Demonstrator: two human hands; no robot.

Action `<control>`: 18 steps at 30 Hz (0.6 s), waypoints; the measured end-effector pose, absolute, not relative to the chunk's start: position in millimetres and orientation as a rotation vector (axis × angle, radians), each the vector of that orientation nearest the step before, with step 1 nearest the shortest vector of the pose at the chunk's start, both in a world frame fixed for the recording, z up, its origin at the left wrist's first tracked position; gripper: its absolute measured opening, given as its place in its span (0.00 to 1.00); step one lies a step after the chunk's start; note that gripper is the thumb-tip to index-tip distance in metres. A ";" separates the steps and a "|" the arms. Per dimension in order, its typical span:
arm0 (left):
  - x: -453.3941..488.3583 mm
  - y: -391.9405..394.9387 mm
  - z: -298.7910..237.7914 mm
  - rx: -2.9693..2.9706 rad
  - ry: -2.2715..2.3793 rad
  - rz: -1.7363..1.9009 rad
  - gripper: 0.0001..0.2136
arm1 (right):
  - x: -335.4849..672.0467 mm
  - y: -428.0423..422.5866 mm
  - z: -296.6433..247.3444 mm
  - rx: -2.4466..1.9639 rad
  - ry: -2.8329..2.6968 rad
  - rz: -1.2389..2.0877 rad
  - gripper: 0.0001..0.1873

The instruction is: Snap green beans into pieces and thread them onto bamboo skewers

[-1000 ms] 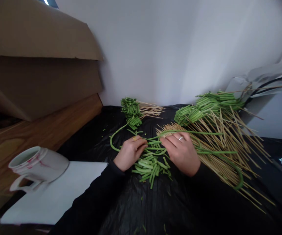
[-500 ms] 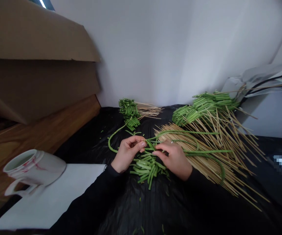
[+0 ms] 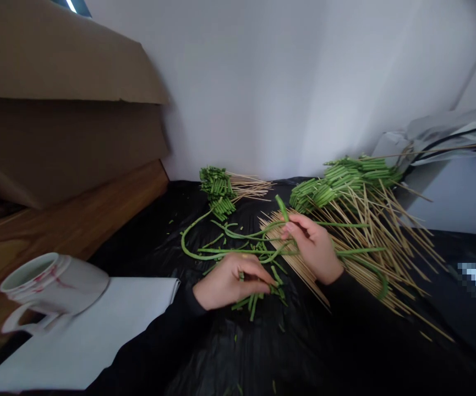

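Note:
My right hand [image 3: 314, 247] is raised over the wooden skewers, thumb and fingers pinching a long green bean [image 3: 281, 207] whose end sticks up above the fingertips. Lower and to the left, my left hand [image 3: 233, 279] reaches down to a pile of short green bean pieces [image 3: 253, 305]. Its thumb and fingertips close around a bean piece [image 3: 277, 276] there, and the hand hides much of the pile. More long beans [image 3: 204, 254] curve across the black sheet between and behind my hands. The loose skewers [image 3: 299, 269] fan out beneath my right hand.
Skewered bean bundles lie at the back centre [image 3: 217, 184] and back right [image 3: 345, 179]. A white mug [image 3: 72, 283] stands on white paper [image 3: 138, 313] at left, below a cardboard box [image 3: 68, 132]. A pale container [image 3: 456, 187] bounds the right. The wall closes off the back.
My hands have moved apart. The left went down and right to the bean pieces; the right went up and right, with a bean end now upright in its fingers.

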State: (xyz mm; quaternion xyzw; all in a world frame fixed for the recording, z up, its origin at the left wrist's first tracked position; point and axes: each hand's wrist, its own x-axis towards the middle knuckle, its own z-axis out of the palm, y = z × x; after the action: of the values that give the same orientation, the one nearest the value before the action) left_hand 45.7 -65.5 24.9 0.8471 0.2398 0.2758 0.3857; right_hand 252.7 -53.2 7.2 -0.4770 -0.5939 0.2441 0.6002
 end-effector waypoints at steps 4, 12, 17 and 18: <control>50.0 -78.7 26.6 2.466 0.558 0.705 0.09 | 251.6 -55.2 5.8 -1.100 -1.611 0.339 0.12; 36.6 -61.5 14.3 2.732 0.984 1.425 0.16 | 235.5 -71.3 4.1 -1.184 -1.923 0.077 0.08; 34.0 -53.6 8.7 2.843 1.072 1.326 0.12 | 228.6 -81.2 7.8 -1.217 -2.165 -0.043 0.11; 33.7 -52.7 8.8 2.856 1.081 1.311 0.11 | 227.6 -82.6 9.0 -1.220 -2.185 -0.083 0.12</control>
State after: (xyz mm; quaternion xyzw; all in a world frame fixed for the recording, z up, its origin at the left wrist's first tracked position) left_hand 33.7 -52.7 8.8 0.8558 0.3240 0.3928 -0.0910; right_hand 227.6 -82.6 9.0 -0.4627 -0.8286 -0.0313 0.3136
